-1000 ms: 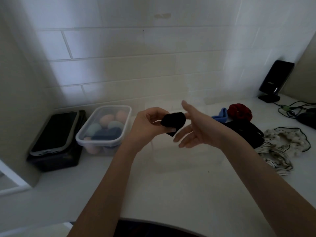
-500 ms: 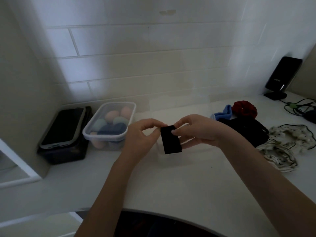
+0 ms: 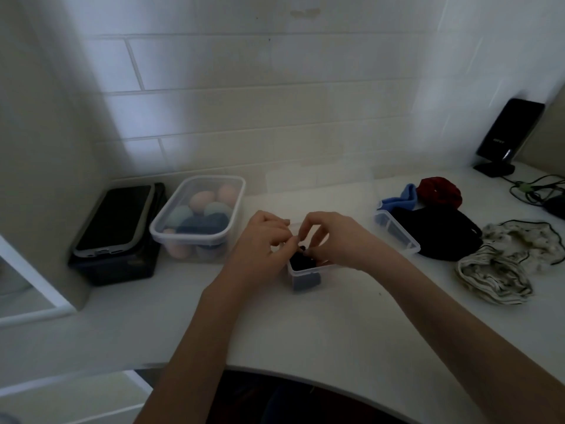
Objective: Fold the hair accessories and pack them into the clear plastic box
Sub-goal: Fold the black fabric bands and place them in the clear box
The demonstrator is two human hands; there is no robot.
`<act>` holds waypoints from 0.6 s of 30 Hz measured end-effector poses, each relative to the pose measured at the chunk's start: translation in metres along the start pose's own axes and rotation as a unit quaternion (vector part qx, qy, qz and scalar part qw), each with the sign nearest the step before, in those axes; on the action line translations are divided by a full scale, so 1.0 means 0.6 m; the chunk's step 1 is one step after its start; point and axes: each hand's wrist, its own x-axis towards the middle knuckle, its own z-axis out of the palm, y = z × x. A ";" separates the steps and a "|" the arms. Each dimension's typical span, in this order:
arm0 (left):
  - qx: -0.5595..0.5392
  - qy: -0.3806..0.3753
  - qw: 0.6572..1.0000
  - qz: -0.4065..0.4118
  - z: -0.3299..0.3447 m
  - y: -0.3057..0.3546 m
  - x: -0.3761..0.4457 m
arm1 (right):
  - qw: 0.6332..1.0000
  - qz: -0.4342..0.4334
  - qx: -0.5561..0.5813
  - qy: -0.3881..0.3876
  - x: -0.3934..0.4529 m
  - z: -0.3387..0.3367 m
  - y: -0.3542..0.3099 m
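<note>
A small clear plastic box [image 3: 303,274] stands on the white counter in the middle of the view. A folded black hair accessory [image 3: 301,261] sits in its open top. My left hand [image 3: 262,238] and my right hand [image 3: 334,237] hover right over the box with fingers curled, fingertips pinching the black piece at the rim. Further accessories lie to the right: a blue band [image 3: 399,198], a red scrunchie [image 3: 439,191], a black fabric piece [image 3: 443,234] and white patterned scrunchies [image 3: 504,266].
A clear lid [image 3: 397,232] lies right of the box. A bigger clear tub [image 3: 171,223] of pastel sponges stands at left, beside a phone [image 3: 114,217] on a black case. A black device on a stand [image 3: 509,134] and cables [image 3: 538,191] occupy the far right.
Both hands have come down from mid-air to the small clear box, carrying the folded black piece with them. It now sits in the box's opening.
</note>
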 end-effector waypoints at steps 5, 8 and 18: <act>0.058 0.009 0.998 0.028 0.004 0.001 -0.002 | 0.999 -0.009 -0.023 -0.037 0.006 -0.004 0.004; 0.103 0.050 0.992 0.047 -0.003 0.008 -0.003 | 0.998 0.000 -0.028 -0.061 0.005 -0.005 0.005; 0.093 0.034 0.995 0.031 0.003 0.005 -0.004 | 0.995 -0.032 -0.047 -0.087 -0.002 -0.010 -0.003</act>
